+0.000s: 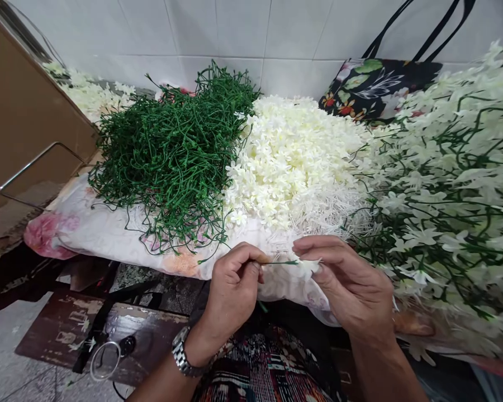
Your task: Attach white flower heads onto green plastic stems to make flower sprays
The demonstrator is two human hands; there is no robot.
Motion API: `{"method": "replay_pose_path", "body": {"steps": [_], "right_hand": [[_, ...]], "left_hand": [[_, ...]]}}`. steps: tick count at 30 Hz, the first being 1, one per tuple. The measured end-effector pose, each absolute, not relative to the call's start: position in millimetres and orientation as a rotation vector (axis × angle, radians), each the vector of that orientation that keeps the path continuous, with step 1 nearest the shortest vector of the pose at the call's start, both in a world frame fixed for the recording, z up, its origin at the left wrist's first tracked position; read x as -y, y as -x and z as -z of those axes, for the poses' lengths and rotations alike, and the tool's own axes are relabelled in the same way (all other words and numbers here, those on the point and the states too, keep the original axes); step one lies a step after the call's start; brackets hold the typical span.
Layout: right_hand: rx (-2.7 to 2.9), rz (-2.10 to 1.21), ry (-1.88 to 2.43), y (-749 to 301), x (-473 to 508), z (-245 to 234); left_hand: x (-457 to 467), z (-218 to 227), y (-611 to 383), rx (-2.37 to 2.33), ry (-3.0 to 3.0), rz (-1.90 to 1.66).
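My left hand [233,285], a metal watch on its wrist, is closed in a pinch on a thin green plastic stem [281,262]. My right hand [349,282] is closed on a small white artificial flower [309,267] at the stem's tip. The two hands meet over the front edge of a floral cloth [92,226]. Just behind them lie a heap of loose green stems [171,151] and a heap of loose white flowers [293,156].
A big pile of assembled white-flowered sprays [452,195] fills the right side. A floral bag with black handles [373,84] leans on the tiled wall. At left stand a cardboard box [20,111] and a metal handle [37,162]; a dark board [88,329] lies below.
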State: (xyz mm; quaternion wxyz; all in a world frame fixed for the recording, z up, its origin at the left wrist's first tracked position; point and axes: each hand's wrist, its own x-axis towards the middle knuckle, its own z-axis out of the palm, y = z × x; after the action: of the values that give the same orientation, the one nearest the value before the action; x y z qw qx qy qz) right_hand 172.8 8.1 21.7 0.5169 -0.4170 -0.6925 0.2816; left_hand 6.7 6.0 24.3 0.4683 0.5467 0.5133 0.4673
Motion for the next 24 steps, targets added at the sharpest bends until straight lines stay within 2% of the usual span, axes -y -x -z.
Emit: {"method": "replay_pose_path", "body": {"steps": [6,13,24], "right_hand": [[1.77,-0.611,1.01,-167,-5,-24],[1.817,-0.598,1.019,-161,-4,-24],[1.698,-0.712,0.996,-165,-2,-19]], "left_hand": [[-3,-20,-6,-1.284,-1.224,-1.168],[2,-28,-8,-1.147,-1.416,-1.138],[3,-24,-4,-1.047,-1.273,-1.168]]}}
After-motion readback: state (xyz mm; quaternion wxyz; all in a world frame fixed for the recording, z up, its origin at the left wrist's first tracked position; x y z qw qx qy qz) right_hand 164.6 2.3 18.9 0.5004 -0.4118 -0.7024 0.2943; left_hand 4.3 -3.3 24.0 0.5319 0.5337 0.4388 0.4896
